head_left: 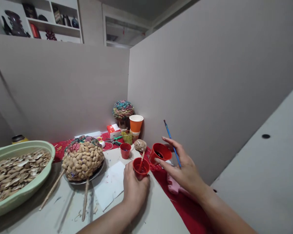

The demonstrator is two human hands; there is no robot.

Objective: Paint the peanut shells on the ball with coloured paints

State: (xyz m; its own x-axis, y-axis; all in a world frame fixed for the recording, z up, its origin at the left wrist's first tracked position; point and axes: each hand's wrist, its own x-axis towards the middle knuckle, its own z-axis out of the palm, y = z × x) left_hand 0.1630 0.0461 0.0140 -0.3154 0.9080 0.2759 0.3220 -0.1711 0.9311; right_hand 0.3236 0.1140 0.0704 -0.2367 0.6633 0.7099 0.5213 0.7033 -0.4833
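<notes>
My left hand is wrapped round a red cup with dark reddish liquid and a thin stick standing in it. Up and to the right, my right hand holds another red cup with dark liquid between thumb and finger. A blue paintbrush also rests in that hand, its bristles pointing up. A third red cup stands on the board behind my left hand. To the left, a dome of peanuts, partly painted green, red and purple, sits on a metal dish with sticks below it.
A green basin of peanut shells stands at the left. Behind the cups are twine, an orange paper cup, a colourful peanut dome and pliers. A white paper lies centrally. Grey panels rise behind and at right.
</notes>
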